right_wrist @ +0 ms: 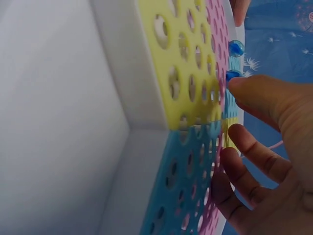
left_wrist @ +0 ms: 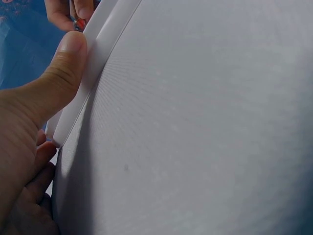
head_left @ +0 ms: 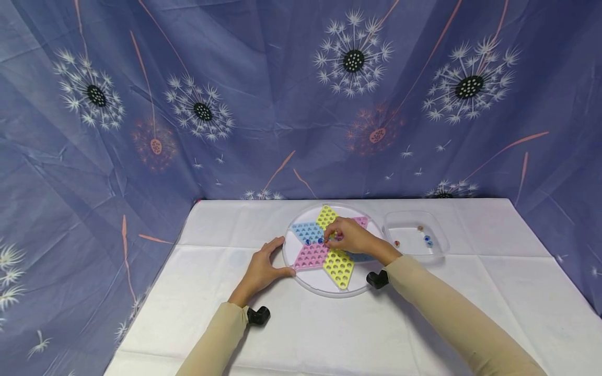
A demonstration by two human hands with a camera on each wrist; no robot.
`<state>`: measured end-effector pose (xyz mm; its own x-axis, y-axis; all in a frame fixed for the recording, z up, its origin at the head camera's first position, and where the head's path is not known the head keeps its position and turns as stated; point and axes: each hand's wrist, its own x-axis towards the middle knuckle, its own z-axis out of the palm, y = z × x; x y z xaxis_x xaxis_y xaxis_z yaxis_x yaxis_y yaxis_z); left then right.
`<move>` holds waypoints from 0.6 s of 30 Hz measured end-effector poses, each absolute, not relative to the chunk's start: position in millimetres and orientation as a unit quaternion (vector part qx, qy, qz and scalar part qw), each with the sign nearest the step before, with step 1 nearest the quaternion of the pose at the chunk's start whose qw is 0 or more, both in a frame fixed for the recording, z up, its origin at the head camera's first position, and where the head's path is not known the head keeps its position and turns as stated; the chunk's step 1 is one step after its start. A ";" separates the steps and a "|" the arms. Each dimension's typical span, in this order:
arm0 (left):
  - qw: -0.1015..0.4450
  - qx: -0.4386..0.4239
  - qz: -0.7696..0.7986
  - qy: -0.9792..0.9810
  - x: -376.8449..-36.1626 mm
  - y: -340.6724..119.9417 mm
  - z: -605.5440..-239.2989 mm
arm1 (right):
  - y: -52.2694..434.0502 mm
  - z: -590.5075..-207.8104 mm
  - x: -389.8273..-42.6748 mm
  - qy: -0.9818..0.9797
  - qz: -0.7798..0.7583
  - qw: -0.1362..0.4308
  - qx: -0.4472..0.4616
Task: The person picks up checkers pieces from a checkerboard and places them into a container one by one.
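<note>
We work at a table [head_left: 470, 292] under a white cloth, with blue dandelion-print fabric [head_left: 282, 104] hung behind and at both sides. Our left hand [head_left: 261, 269] curls its grip round the rim of the round star board [head_left: 329, 284]. Our right hand [head_left: 350, 237] pinches a blue marble [right_wrist: 232, 75] at the board's centre. A clear tray [head_left: 439, 245] sits just right of the board.

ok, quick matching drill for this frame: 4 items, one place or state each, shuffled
Items:
1. left hand
2. right hand
3. clear tray
4. star board

Places or states:
A. lies inside the round white dish
B. right of the dish, a few marbles inside
C. holds the dish's left rim
D. fingertips at a blue marble in the board's middle

Pairs: 1-C, 2-D, 3-B, 4-A
</note>
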<state>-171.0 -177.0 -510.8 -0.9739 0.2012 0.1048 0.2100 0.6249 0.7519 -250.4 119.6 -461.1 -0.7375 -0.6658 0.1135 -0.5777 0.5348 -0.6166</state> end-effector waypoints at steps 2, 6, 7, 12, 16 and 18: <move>0.005 -0.116 -0.417 -0.901 -171.0 -177.0 -510.6 | 119.8 -458.9 -250.0 0.873 -0.329 0.073 -0.354; 0.004 -0.115 -0.415 -0.903 -170.8 -176.8 -509.5 | 120.7 -454.0 -249.3 0.870 -0.338 0.066 -0.352; 0.004 -0.115 -0.414 -0.903 -170.8 -176.7 -509.3 | 120.8 -452.3 -249.1 0.868 -0.343 0.063 -0.352; 0.003 -0.117 -0.412 -0.904 -170.7 -177.0 -509.3 | 120.8 -444.3 -248.5 0.864 -0.352 0.044 -0.356; 0.002 -0.115 -0.411 -0.904 -170.5 -177.0 -509.7 | 121.1 -438.7 -248.2 0.865 -0.353 0.038 -0.356; 0.004 -0.116 -0.412 -0.904 -170.2 -177.0 -509.9 | 121.5 -436.1 -248.0 0.864 -0.354 0.034 -0.357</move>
<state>-170.2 -177.0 -509.9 -0.9731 0.2061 0.1030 0.2130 0.6341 0.7433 -248.0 121.5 -436.1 -0.7422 -0.6414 0.1942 -0.5935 0.4945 -0.6351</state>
